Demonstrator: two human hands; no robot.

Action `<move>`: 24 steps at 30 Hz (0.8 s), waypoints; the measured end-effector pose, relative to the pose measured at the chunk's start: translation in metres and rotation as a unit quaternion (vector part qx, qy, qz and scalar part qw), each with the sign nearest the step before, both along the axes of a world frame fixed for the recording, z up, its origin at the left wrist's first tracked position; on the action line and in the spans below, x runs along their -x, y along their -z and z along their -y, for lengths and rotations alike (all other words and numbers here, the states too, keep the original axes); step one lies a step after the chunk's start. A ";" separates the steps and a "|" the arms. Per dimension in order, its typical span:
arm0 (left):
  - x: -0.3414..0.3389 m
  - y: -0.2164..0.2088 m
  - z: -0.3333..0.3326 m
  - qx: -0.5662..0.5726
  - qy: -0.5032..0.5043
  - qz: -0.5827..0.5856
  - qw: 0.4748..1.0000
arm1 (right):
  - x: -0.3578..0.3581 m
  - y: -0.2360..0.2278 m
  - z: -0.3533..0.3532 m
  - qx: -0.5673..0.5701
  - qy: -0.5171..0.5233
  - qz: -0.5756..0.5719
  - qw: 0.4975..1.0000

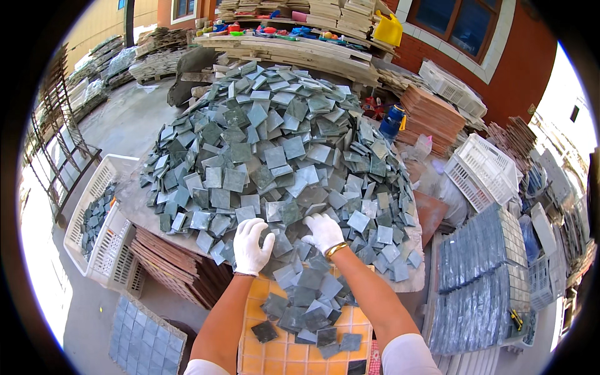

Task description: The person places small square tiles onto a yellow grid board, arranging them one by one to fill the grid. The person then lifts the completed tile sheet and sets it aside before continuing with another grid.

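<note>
A large heap of square grey-green stone tiles (275, 156) covers the table in front of me. My left hand (252, 247), in a white glove, rests at the heap's near edge with its thumb apart from its fingers. Beside it on the right, my right hand (324, 233), also gloved, reaches over tiles with fingers spread and bent. Neither hand visibly grips a tile, though the fingertips partly hide what they touch. Below and between my forearms lies an orange gridded tray (281, 359), with a smaller pile of loose tiles (306, 303) on it.
White plastic crates stand at left (92, 194) and right (478, 172). Stacked, wrapped tile sheets (478, 306) sit at lower right, and a sheet of set tiles (147, 337) at lower left. Reddish-brown boards (175, 262) lean under the table. A blue jug (392, 120) stands behind the heap.
</note>
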State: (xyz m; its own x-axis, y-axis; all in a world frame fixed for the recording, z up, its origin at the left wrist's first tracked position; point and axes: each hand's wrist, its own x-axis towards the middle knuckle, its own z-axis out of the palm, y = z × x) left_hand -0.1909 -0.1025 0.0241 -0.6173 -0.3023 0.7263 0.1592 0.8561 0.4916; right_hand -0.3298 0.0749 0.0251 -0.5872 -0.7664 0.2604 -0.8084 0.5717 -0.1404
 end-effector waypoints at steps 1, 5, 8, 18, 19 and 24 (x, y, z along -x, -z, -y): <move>0.000 0.000 -0.001 0.000 -0.001 -0.002 1.000 | -0.001 -0.001 0.001 -0.009 0.015 0.000 1.000; 0.000 0.000 -0.002 -0.001 -0.005 0.001 1.000 | -0.011 0.002 0.010 -0.052 0.046 -0.038 0.997; 0.005 0.002 -0.005 -0.004 0.001 -0.004 1.000 | -0.001 0.020 0.004 -0.077 -0.084 -0.167 0.979; 0.002 0.000 -0.003 0.000 -0.003 0.004 1.000 | 0.011 0.001 0.002 -0.065 -0.200 -0.235 0.949; 0.002 0.001 -0.003 -0.004 -0.003 0.003 1.000 | 0.012 0.003 0.003 -0.052 -0.203 -0.239 0.948; 0.001 0.002 -0.001 -0.008 -0.004 0.000 1.000 | 0.009 0.007 0.007 -0.039 -0.187 -0.267 0.945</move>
State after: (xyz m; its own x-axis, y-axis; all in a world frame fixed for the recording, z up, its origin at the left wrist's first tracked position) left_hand -0.1915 -0.1010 0.0226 -0.6151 -0.3193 0.7209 0.1524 0.8490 0.5060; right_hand -0.3390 0.0678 0.0181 -0.0736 -0.9235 0.3764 -0.8993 0.2246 0.3752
